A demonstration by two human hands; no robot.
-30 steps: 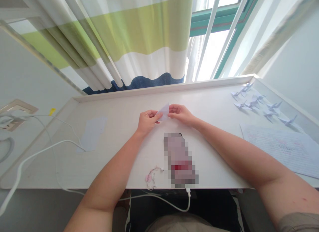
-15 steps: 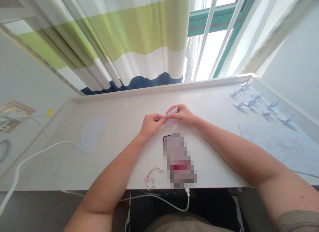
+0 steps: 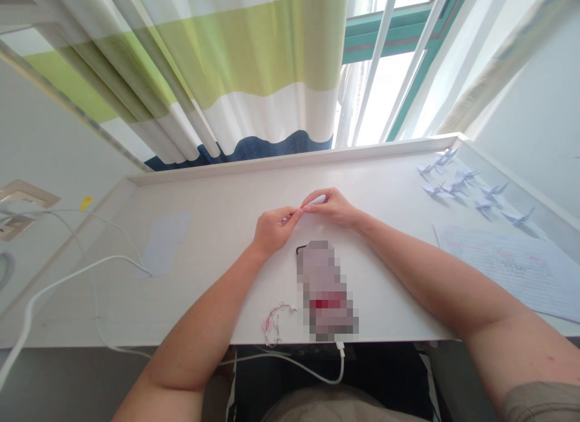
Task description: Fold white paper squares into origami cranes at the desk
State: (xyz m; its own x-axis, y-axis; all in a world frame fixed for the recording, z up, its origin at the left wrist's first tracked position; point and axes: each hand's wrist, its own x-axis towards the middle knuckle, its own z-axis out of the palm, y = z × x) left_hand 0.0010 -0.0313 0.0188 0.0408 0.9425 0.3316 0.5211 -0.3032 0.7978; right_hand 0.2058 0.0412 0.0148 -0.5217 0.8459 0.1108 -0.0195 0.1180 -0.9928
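Note:
Above the middle of the white desk [image 3: 217, 228], both my hands meet at a small piece of white folded paper [image 3: 319, 199]. My left hand [image 3: 275, 228] pinches its left end, thumb and fingertips pressed together. From the other side my right hand [image 3: 333, 208] grips it between thumb and curled fingers. Most of the paper is hidden behind the fingers, so its folds do not show. Just below the hands lies a phone [image 3: 326, 283], blurred out in the picture, with a white charging cable [image 3: 341, 349] plugged into its near end.
Several folded paper cranes [image 3: 462, 183] stand at the back right. Written-on sheets [image 3: 512, 268] lie at the right, blank paper [image 3: 165, 243] at the left. A beaded strap [image 3: 270, 325] is beside the phone. White cables [image 3: 58, 280] hang across the left side. A raised rim [image 3: 290, 162] edges the desk.
The folded paper has turned or lowered between my fingers, and less of it shows now. My fingertips have come closer together; the things on the desk stay put.

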